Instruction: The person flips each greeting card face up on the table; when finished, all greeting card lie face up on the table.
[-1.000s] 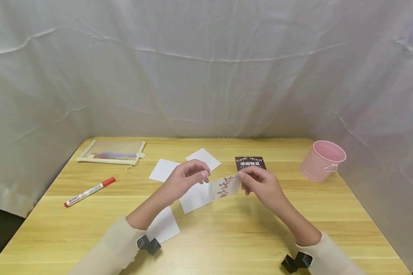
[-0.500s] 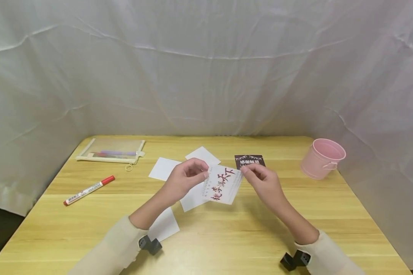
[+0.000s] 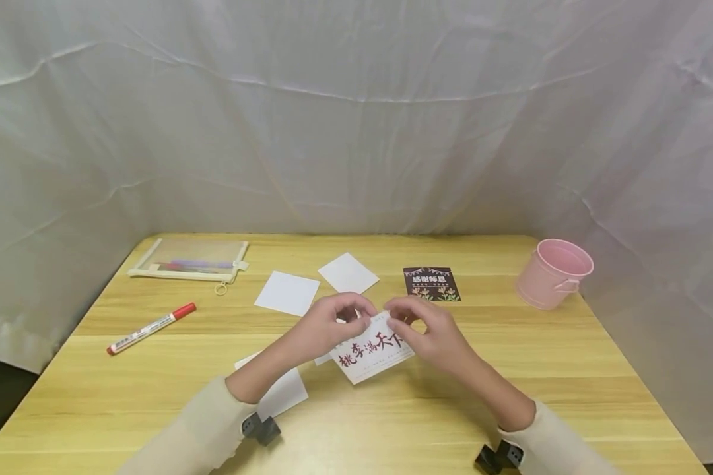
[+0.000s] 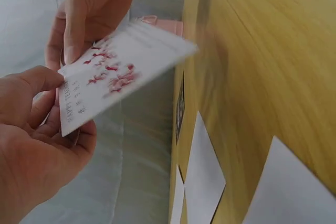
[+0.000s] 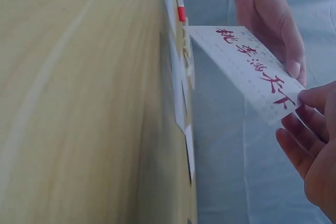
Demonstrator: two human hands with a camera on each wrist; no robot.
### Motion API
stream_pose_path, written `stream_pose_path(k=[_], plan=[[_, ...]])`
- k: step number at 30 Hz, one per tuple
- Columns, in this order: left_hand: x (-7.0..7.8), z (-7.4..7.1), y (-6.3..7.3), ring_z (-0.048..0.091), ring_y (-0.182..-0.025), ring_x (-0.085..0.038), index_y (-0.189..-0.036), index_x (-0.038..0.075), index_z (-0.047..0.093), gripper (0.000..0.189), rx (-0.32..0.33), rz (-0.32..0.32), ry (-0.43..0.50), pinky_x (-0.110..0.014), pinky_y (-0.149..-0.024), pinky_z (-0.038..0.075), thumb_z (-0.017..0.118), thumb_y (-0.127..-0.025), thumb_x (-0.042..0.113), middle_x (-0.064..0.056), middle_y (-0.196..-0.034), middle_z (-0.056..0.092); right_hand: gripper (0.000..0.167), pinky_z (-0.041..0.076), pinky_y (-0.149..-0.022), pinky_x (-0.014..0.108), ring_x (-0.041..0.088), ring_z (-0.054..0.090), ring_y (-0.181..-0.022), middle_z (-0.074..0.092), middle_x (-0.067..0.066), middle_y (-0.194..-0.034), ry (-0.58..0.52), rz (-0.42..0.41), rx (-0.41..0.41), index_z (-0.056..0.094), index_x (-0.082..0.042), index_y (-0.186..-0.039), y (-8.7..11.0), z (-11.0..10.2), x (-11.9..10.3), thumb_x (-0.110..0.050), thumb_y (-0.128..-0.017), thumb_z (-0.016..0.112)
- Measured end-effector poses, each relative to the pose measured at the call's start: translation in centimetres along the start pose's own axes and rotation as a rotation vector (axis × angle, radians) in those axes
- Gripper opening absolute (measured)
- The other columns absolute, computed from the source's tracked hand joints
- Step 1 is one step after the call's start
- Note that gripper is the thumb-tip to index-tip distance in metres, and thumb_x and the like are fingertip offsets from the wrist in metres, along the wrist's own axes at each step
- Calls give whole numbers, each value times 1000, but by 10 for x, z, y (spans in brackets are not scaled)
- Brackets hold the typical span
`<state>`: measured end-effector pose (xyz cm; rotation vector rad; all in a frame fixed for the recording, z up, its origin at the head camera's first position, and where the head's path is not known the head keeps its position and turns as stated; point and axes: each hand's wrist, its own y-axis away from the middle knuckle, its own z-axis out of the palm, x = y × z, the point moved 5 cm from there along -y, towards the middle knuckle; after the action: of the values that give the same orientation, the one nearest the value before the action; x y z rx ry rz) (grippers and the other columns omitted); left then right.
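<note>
A person's two bare hands hold one printed card (image 3: 371, 353) between them, raised above the wooden table (image 3: 451, 422) and tilted, its red characters facing up in the head view. The left hand (image 3: 335, 323) pinches the card at its upper edge: thumb and forefinger arch toward each other, leaving a small rounded gap behind the tips, which come together on the paper. In the left wrist view its other fingers curl loosely behind the card. The right hand (image 3: 428, 326) does much the same farther along that edge, near the right end, its thumb over the face and its bent forefinger at the edge; in the right wrist view the remaining fingers hang half curled and a little apart beneath the corner. The tips of the two hands are close together along the top of the card. One white card (image 3: 323, 359) shows partly from under the held one, and another (image 3: 282, 394) lies partly behind the left forearm. Two more white squares (image 3: 287, 293) lie farther back, near a dark flowered card (image 3: 432, 284). A pink bucket (image 3: 549, 277) stands upright at the far right. At the left lie a red-capped marker (image 3: 151, 328) and, behind it, a see-through zip pouch (image 3: 190, 258) with pens inside.
</note>
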<state>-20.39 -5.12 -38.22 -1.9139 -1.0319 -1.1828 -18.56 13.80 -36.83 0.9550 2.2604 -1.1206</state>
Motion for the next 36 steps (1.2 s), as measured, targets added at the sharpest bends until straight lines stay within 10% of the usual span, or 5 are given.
stream_pose_path(k=[11,17,27,36], plan=[[-23,-8,-14,63,-89,-16,-107,10,70,13,-66,-35,7,-31,-81,52,66,-94,12,-3,-98,69,22,58,-80,26,14,67,-89,69,10,-102,-188,420,103,66,-4,-114,18,-30,40,-11,-94,71],[-34,12,-37,67,-92,-18,-109,11,70,15,-157,-69,21,-34,-84,56,67,-94,12,-2,-98,72,29,58,-81,29,16,65,-90,68,14,-104,-173,581,75,63,-4,-120,40,-51,62,-19,-95,69],[-49,67,-95,65,-84,-13,-104,14,71,12,-282,-101,-158,-27,-74,54,72,-92,14,3,-93,72,22,56,-71,32,24,61,-85,65,14,-99,-40,697,-60,64,-4,-114,59,-83,119,-17,-96,67],[-47,85,-120,58,-81,-7,-107,15,70,13,-313,-49,-460,-21,-77,49,70,-94,19,7,-92,67,17,53,-78,35,25,64,-90,73,12,-100,180,648,-132,71,-3,-107,54,-90,157,-13,-93,70]])
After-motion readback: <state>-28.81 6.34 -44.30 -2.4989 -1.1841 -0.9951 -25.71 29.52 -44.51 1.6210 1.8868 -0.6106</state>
